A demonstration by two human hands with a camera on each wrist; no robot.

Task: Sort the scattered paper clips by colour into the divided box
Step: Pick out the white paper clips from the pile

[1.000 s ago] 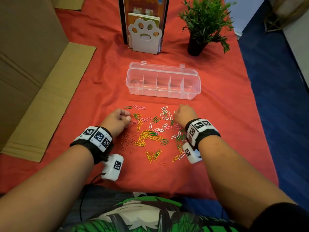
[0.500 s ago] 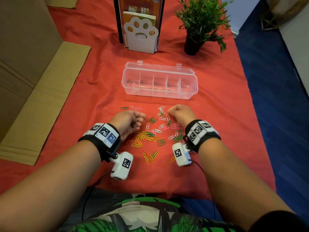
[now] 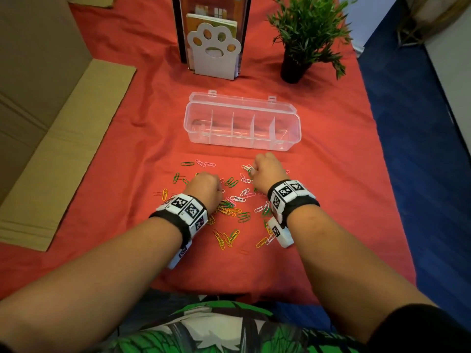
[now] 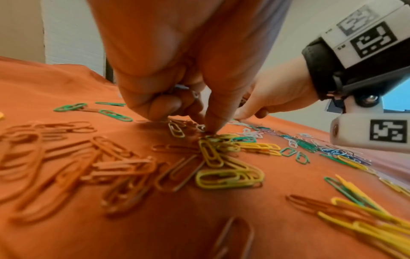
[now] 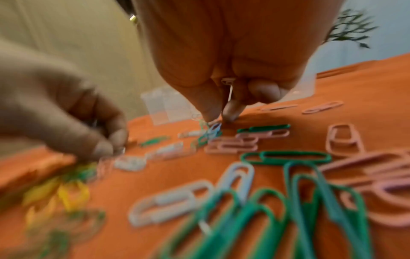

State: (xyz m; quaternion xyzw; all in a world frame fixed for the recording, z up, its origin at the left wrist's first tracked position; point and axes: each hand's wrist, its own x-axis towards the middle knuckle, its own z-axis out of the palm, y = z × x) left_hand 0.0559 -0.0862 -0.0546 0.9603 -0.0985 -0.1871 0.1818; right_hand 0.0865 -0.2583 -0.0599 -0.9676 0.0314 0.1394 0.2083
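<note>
Green, yellow, white, pink and red paper clips [image 3: 230, 211] lie scattered on the red cloth in front of the clear divided box [image 3: 242, 145], whose lid is open and whose compartments look empty. My left hand [image 3: 204, 184] is over the pile's left part, fingers curled round a few clips; its thumb and forefinger [image 4: 214, 121] press down at a clip beside the yellow cluster [image 4: 221, 177]. My right hand [image 3: 266, 171] is at the pile's far right, holding a white clip [image 5: 228, 82] in its curled fingers while its fingertips [image 5: 207, 112] pinch at a tangle of pale and green clips.
A paw-shaped white bookend [image 3: 214, 50] with books and a potted plant [image 3: 303, 34] stand behind the box. Flattened cardboard [image 3: 63, 138] lies at the left. The table's right edge [image 3: 382, 154] drops to blue floor.
My left hand has moved right, from the pile's left edge into the clips. My right hand has stayed at the pile's far right, still pinching at clips.
</note>
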